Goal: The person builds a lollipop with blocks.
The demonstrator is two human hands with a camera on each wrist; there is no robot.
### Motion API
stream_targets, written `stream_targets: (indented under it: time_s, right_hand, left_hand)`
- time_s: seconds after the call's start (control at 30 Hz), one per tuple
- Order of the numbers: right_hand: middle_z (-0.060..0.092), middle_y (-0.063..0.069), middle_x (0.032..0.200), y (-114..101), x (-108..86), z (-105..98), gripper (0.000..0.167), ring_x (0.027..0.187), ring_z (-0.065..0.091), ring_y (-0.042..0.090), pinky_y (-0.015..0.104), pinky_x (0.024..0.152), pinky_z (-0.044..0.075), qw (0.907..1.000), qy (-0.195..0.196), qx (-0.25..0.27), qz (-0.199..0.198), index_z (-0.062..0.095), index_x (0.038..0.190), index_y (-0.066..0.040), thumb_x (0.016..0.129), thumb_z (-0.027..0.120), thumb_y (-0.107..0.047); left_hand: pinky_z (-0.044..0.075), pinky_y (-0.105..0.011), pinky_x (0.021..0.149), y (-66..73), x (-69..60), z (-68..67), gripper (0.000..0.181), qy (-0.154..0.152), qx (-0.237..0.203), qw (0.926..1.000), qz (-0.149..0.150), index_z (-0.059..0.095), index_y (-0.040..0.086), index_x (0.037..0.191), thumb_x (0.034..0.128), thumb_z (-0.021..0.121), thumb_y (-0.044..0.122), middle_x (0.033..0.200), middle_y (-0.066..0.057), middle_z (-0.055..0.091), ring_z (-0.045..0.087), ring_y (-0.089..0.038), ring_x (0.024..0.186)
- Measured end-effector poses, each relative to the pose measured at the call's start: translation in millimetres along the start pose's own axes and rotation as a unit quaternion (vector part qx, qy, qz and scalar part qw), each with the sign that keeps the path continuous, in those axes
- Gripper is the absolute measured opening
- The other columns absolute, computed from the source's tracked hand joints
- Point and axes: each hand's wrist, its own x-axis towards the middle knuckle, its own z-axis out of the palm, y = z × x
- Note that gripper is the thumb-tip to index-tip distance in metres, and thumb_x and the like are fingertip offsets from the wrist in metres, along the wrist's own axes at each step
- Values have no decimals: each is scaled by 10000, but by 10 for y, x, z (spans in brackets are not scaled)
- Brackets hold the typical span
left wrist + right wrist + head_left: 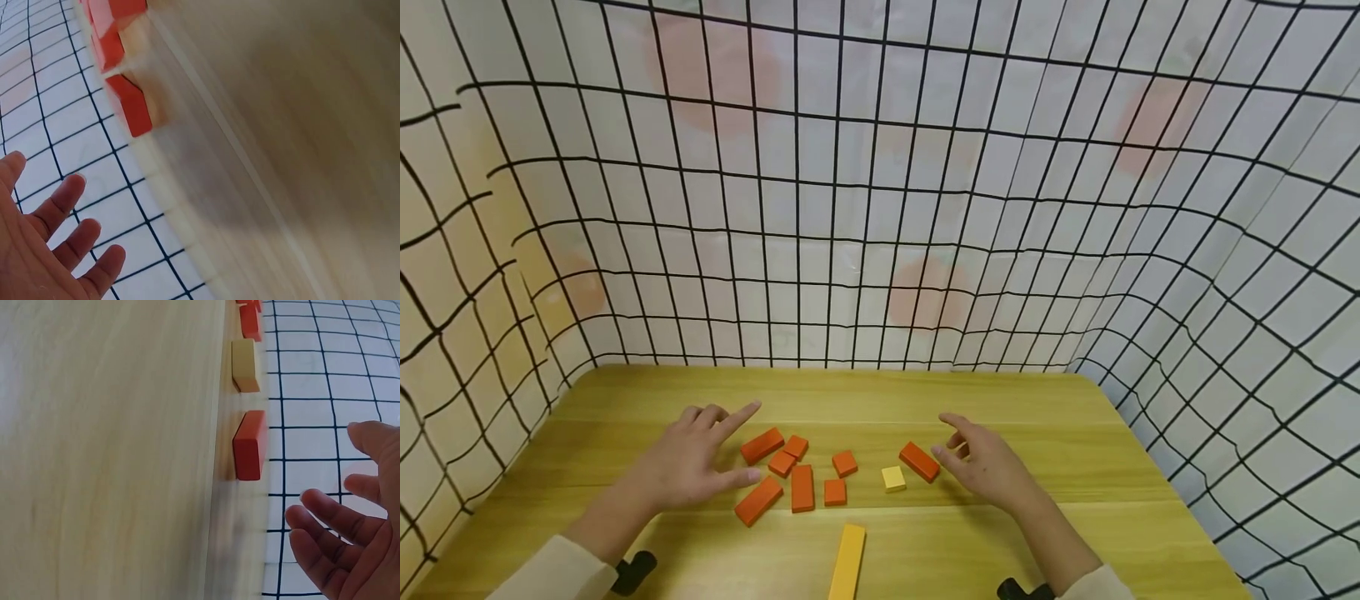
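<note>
Fingers (737, 422) of the left hand (688, 463) are spread wide, the thumb (739, 478) held well apart, beside a cluster of orange blocks (802, 488) on the bench (970, 550). Farther right, a small yellow block (892, 477) is placed near a lone orange block (918, 462), beside which the right hand (988, 471) is held, angled inward, fingers loosely bent.

A yellow-brown wooden table (925, 554) with stripy grain has rounded far corners. A black grid (841, 37) stands on the far, left and right sides. The whitish wall covering (820, 75) has soft pink-orange round spots (928, 292). It looks yellow on the left and bluish on the right.
</note>
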Motion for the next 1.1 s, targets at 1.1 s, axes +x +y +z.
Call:
stream_targets:
  time_s: [1.1]
  right_hand:
    - [649, -60, 840, -210, -39, 314, 407, 710, 565, 84, 264, 637, 471, 9915, -1066, 259, -706, 643, 1326, -101, 954, 713, -249]
  left_hand:
    - [483, -545, 983, 537, -119, 402, 875, -163, -1195, 9924, 233, 421, 334, 1563, 838, 616, 783, 1326, -36, 628, 529, -240, 1186]
